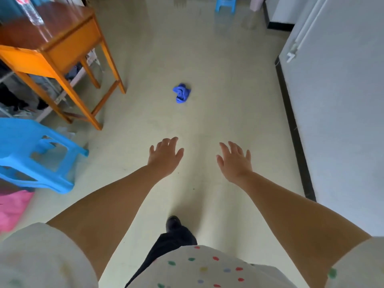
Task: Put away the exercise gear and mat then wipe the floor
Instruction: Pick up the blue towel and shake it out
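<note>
A crumpled blue cloth [181, 93] lies on the pale floor [218, 84] in the middle of the room. My left hand [165, 156] and my right hand [234, 160] are both stretched out in front of me, fingers spread and holding nothing. The two hands hover above the floor, well short of the cloth, which lies farther ahead and slightly left of centre. One dark shoe [173, 223] shows below my arms. No mat or exercise gear is visible.
An orange wooden table [62, 42] with a plastic bottle [31, 11] stands at the left. A blue plastic stool [35, 154] lies tipped near the left edge, with something pink [12, 208] below it. Another blue stool [225, 4] stands at the far end. A white wall [336, 111] with dark skirting runs along the right.
</note>
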Tool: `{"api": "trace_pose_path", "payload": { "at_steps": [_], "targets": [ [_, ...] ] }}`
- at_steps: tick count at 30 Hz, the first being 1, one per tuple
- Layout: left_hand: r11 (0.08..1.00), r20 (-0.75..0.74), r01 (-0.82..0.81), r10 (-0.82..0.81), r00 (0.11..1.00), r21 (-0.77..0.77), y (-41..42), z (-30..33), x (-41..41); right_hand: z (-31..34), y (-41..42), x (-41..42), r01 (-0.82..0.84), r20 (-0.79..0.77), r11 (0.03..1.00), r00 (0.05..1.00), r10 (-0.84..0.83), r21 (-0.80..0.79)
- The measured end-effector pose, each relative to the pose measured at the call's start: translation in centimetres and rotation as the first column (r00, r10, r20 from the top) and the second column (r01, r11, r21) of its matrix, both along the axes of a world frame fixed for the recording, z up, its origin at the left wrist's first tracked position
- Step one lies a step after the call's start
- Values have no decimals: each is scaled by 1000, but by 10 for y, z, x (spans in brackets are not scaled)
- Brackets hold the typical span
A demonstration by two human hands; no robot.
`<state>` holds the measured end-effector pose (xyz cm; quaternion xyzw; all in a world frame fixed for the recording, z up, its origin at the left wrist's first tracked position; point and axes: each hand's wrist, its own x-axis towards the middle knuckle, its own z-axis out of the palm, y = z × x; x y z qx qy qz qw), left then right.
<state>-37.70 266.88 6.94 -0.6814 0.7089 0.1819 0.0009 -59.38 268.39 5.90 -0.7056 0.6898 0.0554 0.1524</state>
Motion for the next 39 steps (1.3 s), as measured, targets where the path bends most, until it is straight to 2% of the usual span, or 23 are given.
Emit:
{"api": "trace_pose_path", "payload": {
  "at_steps": [5, 14, 26, 32, 36, 39],
  "targets": [
    [1000, 15, 6, -5, 1000, -18, -98, 17, 47, 17, -95, 50, 13, 29, 999, 1000, -11, -42],
    [1000, -37, -5, 6, 999, 19, -221, 11, 89, 2, -224, 96, -23, -22, 998, 999, 24, 59],
    [997, -1, -82, 82, 997, 3, -483, -3, 140, -13, -506, 141, -107, -29, 994, 994, 108, 19],
    [993, -14, -97, 98, 995, 71, -577, -13, 168, -17, -617, 157, -109, -66, 991, 991, 115, 80],
    [992, -6, -62, 63, 998, 107, -662, -26, 198, -30, -687, 185, -89, -56, 990, 994, 96, 111],
    [997, 26, 10, -12, 1000, 75, -734, -30, 216, -38, -740, 202, -15, -49, 994, 999, 20, 106]
  ]
}}
